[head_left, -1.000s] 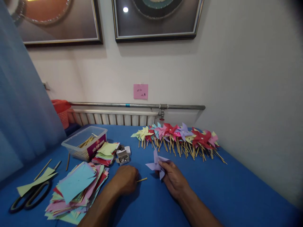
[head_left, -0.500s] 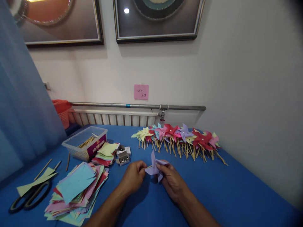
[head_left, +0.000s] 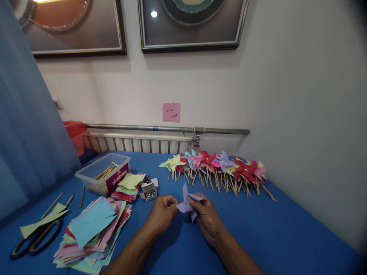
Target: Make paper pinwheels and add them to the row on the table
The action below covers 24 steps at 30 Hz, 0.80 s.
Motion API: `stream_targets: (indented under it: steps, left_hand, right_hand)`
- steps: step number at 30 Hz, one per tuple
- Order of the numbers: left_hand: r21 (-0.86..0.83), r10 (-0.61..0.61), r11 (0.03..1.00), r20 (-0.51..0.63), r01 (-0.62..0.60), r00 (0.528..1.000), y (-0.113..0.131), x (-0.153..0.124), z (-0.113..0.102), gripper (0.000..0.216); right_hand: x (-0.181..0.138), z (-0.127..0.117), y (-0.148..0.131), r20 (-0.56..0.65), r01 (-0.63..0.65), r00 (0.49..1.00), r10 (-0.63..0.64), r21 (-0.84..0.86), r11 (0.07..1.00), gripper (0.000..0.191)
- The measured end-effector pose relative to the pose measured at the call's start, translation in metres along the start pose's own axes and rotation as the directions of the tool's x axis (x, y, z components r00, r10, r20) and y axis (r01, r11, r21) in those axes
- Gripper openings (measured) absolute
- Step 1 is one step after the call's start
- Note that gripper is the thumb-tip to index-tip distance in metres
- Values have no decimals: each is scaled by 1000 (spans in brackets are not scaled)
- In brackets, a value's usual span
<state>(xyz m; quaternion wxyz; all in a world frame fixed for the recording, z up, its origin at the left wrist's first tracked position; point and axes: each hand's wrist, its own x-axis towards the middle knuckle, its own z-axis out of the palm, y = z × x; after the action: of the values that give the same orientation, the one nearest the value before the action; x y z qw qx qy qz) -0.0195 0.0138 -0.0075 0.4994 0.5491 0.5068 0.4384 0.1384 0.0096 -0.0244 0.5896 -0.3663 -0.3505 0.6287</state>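
A purple paper pinwheel [head_left: 186, 205] is held between my two hands above the blue table. My left hand [head_left: 163, 211] is closed in a pinch at the pinwheel's left side, on its thin wooden stick, most of which the fingers hide. My right hand [head_left: 207, 217] grips the paper blades at the centre and right, thumb pressed on the folded paper. Behind my hands lies a row of finished pinwheels [head_left: 207, 158] in several colours, their sticks pointing toward me. Left of my left hand stands a small open box of pins [head_left: 149, 192].
At the left are a clear plastic tub [head_left: 83, 176] of sticks, a large stack of coloured paper [head_left: 91, 221], a smaller paper stack [head_left: 130, 181] and black-handled scissors [head_left: 46, 236] under pale green scraps. A blue curtain [head_left: 28, 126] hangs far left; a pipe [head_left: 223, 131] runs along the wall.
Almost nothing differs. Both hands keep the same hold on the purple pinwheel, with only a very slight shift of the view.
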Motion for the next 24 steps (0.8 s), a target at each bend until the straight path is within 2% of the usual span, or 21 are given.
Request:
stream_targets:
  steps: [5,11,24]
  left_hand:
    - [-33,-11,999,61,13,998,1,-1,0,7]
    - [-22,-16,1000,15,16,1000,1,1,0,6]
    - [-43,-3,999,29,4,1000,-2,1,2,14]
  right_hand:
    - [2,1,1,-40,32,999,-33,-14,999,36]
    - [0,2,-1,-15,28,1000,-28,-6,1000,34]
    - [-1,3,-1,-31,20,999,-20,-1,1000,36]
